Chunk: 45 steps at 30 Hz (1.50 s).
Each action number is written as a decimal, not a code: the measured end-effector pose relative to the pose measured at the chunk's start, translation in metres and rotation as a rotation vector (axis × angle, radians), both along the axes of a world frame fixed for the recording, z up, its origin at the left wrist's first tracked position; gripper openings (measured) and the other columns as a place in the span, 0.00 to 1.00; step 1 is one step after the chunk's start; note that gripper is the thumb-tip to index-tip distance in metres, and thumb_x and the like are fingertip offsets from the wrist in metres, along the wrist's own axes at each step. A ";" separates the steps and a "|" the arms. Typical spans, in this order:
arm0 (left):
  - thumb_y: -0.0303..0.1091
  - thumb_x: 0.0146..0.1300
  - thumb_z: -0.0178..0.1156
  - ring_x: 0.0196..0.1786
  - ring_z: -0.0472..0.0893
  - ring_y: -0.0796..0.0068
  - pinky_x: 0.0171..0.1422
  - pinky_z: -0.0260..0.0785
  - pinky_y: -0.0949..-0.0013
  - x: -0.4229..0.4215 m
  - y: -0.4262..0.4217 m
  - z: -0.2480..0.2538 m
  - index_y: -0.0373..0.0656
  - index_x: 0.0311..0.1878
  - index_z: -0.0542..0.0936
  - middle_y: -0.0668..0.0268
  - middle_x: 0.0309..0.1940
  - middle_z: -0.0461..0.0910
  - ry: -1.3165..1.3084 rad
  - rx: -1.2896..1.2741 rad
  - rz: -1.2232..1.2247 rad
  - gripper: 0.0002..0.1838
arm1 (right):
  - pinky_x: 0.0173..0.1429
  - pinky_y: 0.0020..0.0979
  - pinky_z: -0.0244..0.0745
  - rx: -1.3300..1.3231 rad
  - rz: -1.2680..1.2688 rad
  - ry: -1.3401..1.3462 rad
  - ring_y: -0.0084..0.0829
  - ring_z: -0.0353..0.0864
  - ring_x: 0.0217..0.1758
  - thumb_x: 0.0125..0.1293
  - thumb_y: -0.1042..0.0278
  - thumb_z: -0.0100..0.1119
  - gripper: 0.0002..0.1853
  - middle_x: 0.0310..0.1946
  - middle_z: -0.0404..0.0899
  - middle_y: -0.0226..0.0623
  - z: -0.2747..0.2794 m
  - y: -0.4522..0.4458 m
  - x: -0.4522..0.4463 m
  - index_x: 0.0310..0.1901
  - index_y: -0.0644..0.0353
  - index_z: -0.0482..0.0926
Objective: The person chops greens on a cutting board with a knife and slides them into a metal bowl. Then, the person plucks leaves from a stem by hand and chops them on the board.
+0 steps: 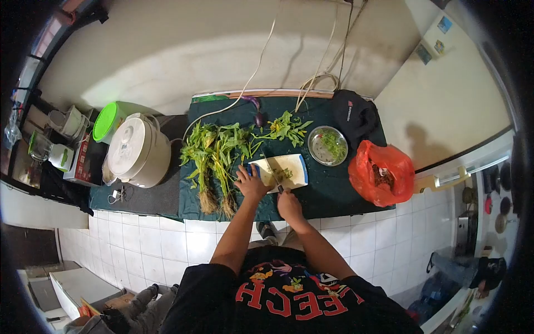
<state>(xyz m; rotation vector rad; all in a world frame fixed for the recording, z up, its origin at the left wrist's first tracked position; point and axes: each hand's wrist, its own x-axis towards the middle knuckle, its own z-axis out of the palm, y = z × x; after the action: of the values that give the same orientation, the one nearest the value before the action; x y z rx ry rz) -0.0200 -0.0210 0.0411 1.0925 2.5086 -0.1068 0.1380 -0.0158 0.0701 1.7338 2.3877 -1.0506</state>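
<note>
My right hand [290,205] is closed around the dark handle of a knife [273,172], its blade lying across the white cutting board [299,167] with blue ends. Chopped greens [284,174] sit on the board just right of the blade. My left hand [250,183] rests at the board's left end, fingers spread; whether it presses on anything beneath is hidden. Left of it lie bunches of leafy greens [219,147] with roots toward me. Behind the board is a smaller heap of leaves [288,129]. A metal bowl [312,157] with cut greens stands to the right.
A red plastic bag [364,178] stands at the table's right, before a black cap or bag [356,114]. Further back lies an eggplant [259,118] beside a white cable [233,103]. A rice cooker [139,150] is on the left. Other people [473,273] appear at the lower edges.
</note>
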 end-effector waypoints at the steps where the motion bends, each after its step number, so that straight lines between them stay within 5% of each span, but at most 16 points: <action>1: 0.79 0.38 0.68 0.81 0.42 0.37 0.72 0.48 0.31 -0.001 0.002 -0.002 0.55 0.81 0.45 0.41 0.80 0.35 0.001 0.002 -0.006 0.72 | 0.48 0.52 0.80 0.014 0.023 -0.002 0.60 0.84 0.45 0.75 0.60 0.47 0.17 0.39 0.81 0.66 0.006 0.001 -0.002 0.47 0.71 0.69; 20: 0.73 0.35 0.74 0.79 0.47 0.38 0.73 0.47 0.33 -0.003 -0.001 0.002 0.55 0.81 0.42 0.45 0.80 0.40 -0.074 0.051 0.078 0.74 | 0.45 0.52 0.81 0.005 -0.014 -0.014 0.57 0.85 0.42 0.75 0.59 0.47 0.19 0.35 0.84 0.58 -0.033 -0.016 0.002 0.50 0.72 0.71; 26: 0.70 0.38 0.75 0.78 0.50 0.39 0.75 0.46 0.35 -0.002 0.000 -0.003 0.58 0.81 0.41 0.47 0.80 0.42 -0.079 0.055 0.093 0.73 | 0.46 0.52 0.81 0.069 0.064 -0.020 0.58 0.85 0.42 0.76 0.58 0.46 0.20 0.35 0.84 0.59 0.003 -0.007 -0.003 0.51 0.73 0.68; 45: 0.65 0.39 0.77 0.78 0.47 0.35 0.75 0.44 0.32 -0.001 -0.001 0.005 0.56 0.81 0.42 0.46 0.80 0.41 -0.166 0.072 0.138 0.71 | 0.45 0.54 0.80 0.052 0.041 -0.011 0.62 0.84 0.39 0.76 0.56 0.45 0.18 0.32 0.82 0.63 -0.022 -0.018 0.019 0.46 0.69 0.67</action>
<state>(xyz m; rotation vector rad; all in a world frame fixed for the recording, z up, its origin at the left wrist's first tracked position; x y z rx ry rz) -0.0211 -0.0220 0.0458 0.9124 2.4449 0.1096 0.1573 -0.0334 0.0484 1.6931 2.4547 -0.9801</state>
